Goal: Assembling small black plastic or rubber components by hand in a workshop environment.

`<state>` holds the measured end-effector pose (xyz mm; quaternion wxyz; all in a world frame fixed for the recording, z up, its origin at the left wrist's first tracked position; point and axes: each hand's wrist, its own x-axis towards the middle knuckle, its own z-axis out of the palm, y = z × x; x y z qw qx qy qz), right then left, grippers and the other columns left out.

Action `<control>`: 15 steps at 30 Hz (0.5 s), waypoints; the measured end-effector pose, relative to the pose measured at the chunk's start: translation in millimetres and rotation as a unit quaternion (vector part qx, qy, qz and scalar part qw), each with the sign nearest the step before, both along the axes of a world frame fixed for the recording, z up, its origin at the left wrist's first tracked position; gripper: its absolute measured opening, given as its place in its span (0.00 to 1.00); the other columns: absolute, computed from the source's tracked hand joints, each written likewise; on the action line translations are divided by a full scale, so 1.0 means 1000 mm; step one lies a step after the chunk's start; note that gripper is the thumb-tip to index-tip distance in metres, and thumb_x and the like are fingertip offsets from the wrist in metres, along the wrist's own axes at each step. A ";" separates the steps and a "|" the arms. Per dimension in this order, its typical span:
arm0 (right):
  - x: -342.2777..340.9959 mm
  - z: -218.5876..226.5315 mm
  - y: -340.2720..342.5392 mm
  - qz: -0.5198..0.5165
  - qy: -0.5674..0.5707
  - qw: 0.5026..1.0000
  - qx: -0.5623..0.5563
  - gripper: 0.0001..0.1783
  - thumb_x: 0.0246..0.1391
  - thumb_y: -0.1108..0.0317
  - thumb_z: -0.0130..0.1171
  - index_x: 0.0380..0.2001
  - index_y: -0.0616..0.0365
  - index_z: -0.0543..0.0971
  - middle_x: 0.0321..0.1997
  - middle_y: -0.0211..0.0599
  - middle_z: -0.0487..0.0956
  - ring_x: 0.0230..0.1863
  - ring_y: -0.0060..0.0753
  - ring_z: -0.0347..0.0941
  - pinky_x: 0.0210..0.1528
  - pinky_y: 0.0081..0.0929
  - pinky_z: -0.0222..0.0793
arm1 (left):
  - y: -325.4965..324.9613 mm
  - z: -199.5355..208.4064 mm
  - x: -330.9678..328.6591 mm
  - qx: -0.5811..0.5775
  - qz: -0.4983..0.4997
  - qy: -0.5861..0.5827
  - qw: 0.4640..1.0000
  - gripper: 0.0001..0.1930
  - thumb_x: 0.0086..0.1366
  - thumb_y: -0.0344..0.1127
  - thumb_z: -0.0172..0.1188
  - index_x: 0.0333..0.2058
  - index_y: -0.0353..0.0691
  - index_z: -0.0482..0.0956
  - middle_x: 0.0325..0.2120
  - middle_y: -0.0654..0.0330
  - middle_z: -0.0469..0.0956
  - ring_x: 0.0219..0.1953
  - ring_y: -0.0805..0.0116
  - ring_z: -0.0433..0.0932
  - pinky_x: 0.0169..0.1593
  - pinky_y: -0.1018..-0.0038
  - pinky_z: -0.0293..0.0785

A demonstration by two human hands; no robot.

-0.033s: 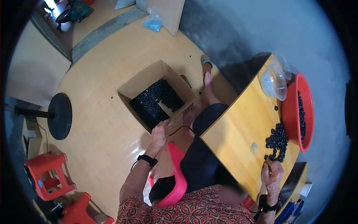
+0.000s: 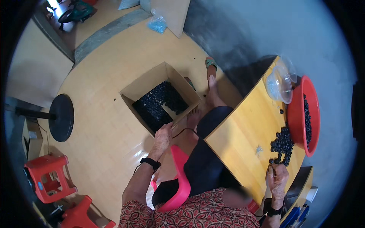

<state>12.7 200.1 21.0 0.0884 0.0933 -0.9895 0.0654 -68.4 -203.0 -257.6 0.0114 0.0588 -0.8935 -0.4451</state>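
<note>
My left hand (image 2: 162, 137) is closed at the near edge of an open cardboard box (image 2: 150, 79), and its fingertips are hidden against the rim. Many small black ring-like parts (image 2: 152, 104) cover most of the box's bottom. Over on the wooden table, my right hand (image 2: 278, 176) has its fingers curled together beside a loose pile of similar black parts (image 2: 282, 141). Whatever those fingers pinch, if anything, is too small to make out. A red basin (image 2: 298, 117) next to the pile holds more black parts.
Clear plastic tubs (image 2: 279, 85) stand at the table's far end. A small heap of tiny pale pieces (image 2: 259, 150) lies on the tabletop. Bright pink curved plastic (image 2: 181, 182) is by my lap. Red stools (image 2: 49, 178) and a black round stand base (image 2: 61, 117) are at left.
</note>
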 end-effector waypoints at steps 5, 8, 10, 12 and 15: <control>-0.014 0.001 -0.001 0.037 0.003 0.999 -0.009 0.06 0.46 0.80 0.61 0.27 0.61 0.75 0.25 0.46 0.75 0.28 0.51 0.72 0.31 0.40 0.68 | 0.000 -0.001 0.001 -0.001 -0.016 -0.023 1.000 0.15 0.63 0.28 0.53 0.49 0.39 0.76 0.41 0.46 0.77 0.44 0.43 0.77 0.48 0.55 0.75; -0.017 -0.002 -0.002 0.032 0.005 0.999 -0.017 0.06 0.45 0.80 0.61 0.27 0.61 0.75 0.25 0.46 0.75 0.29 0.51 0.72 0.31 0.41 0.68 | 0.001 0.000 0.001 -0.016 -0.015 -0.033 0.999 0.15 0.63 0.28 0.53 0.49 0.39 0.75 0.42 0.46 0.77 0.45 0.43 0.77 0.48 0.55 0.75; -0.017 -0.003 -0.002 0.026 0.013 0.999 -0.018 0.06 0.45 0.80 0.61 0.27 0.61 0.75 0.26 0.46 0.75 0.29 0.51 0.72 0.31 0.41 0.68 | 0.001 0.001 0.000 -0.018 -0.012 -0.043 0.999 0.15 0.63 0.28 0.53 0.49 0.39 0.76 0.42 0.46 0.78 0.45 0.44 0.77 0.48 0.56 0.75; -0.015 -0.004 -0.002 0.017 0.018 1.000 -0.011 0.06 0.46 0.80 0.62 0.27 0.61 0.75 0.26 0.46 0.75 0.29 0.51 0.73 0.31 0.40 0.68 | 0.001 0.003 -0.003 -0.018 -0.012 -0.038 0.999 0.15 0.63 0.28 0.53 0.49 0.40 0.76 0.42 0.46 0.78 0.46 0.44 0.77 0.48 0.56 0.75; -0.008 -0.003 0.000 0.012 0.017 1.000 -0.006 0.04 0.47 0.78 0.61 0.28 0.61 0.77 0.26 0.45 0.76 0.28 0.51 0.72 0.31 0.41 0.68 | 0.002 0.007 -0.006 -0.016 0.004 -0.050 0.999 0.16 0.63 0.28 0.53 0.49 0.42 0.76 0.42 0.46 0.79 0.44 0.43 0.78 0.47 0.56 0.76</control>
